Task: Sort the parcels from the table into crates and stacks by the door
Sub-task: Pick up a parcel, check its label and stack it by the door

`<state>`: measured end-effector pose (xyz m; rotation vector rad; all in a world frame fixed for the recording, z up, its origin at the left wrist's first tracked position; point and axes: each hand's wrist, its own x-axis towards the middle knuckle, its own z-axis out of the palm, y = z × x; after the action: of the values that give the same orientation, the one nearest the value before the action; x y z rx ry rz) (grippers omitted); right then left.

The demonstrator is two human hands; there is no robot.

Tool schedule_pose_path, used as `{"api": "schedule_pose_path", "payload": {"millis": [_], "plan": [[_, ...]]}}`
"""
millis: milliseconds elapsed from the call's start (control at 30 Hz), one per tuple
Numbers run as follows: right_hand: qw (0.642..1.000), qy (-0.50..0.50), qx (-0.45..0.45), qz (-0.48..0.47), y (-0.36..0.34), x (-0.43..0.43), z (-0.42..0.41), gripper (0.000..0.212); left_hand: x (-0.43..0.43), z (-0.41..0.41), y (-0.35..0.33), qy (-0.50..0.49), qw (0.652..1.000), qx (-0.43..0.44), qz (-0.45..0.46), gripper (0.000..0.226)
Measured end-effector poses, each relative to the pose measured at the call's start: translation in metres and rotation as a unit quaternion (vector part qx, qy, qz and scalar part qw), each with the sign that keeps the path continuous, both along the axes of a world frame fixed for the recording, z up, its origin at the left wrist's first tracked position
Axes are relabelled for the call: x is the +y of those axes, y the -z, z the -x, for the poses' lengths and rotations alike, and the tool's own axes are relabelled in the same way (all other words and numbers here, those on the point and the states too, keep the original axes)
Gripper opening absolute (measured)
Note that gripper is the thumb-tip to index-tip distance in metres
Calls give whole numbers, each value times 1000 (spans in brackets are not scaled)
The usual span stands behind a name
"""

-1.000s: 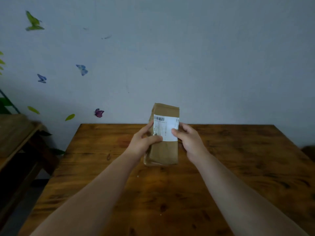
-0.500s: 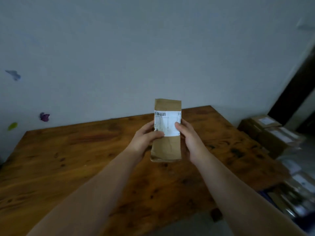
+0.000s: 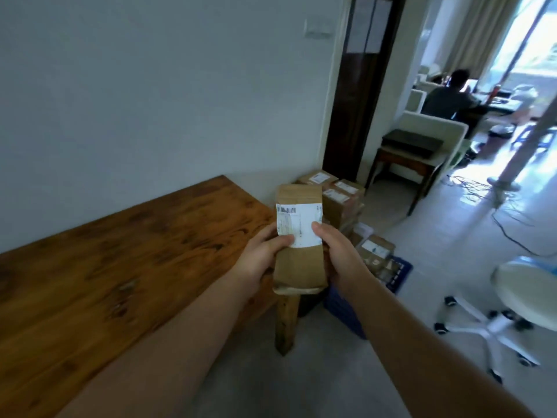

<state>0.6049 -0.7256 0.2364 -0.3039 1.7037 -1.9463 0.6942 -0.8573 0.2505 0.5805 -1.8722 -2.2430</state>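
I hold a slim brown parcel (image 3: 299, 267) with a white shipping label upright in front of me, past the right end of the wooden table (image 3: 120, 267). My left hand (image 3: 262, 260) grips its left edge with the thumb on the label. My right hand (image 3: 340, 254) grips its right edge. Behind the parcel, by the dark door frame (image 3: 355, 86), stands a stack of brown boxes (image 3: 337, 197). A blue crate (image 3: 394, 273) with several labelled parcels sits on the floor beside it, partly hidden by my right hand.
A white swivel stool (image 3: 518, 300) on castors stands on the floor at right. Beyond the doorway are a small dark side table (image 3: 407, 152), a pale armchair and a seated person (image 3: 449, 98) at a desk. Cables lie on the bright floor.
My view has swung right from the wall and table to the doorway, bringing the box stack and crate into sight. Both hands keep the same hold on the parcel.
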Motion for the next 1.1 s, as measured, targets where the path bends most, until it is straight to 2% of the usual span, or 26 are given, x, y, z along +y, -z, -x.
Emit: {"api": "schedule_pose_path", "payload": {"millis": [233, 367, 500, 667, 867, 1100], "plan": [[998, 65, -12, 9, 11, 59, 91, 33, 48, 114, 11, 60, 998, -15, -5, 26], [996, 85, -13, 21, 14, 78, 161, 31, 63, 195, 18, 79, 996, -20, -24, 35], [992, 120, -27, 0, 12, 91, 226, 38, 74, 270, 17, 105, 993, -26, -47, 35], [989, 143, -30, -9, 11, 107, 310, 28, 87, 362, 14, 137, 989, -30, -37, 33], [991, 125, -51, -8, 29, 143, 399, 30, 119, 453, 31, 133, 990, -50, -17, 28], [994, 56, -81, -42, 59, 209, 521, 29, 193, 551, 67, 53, 995, -73, -33, 29]]}}
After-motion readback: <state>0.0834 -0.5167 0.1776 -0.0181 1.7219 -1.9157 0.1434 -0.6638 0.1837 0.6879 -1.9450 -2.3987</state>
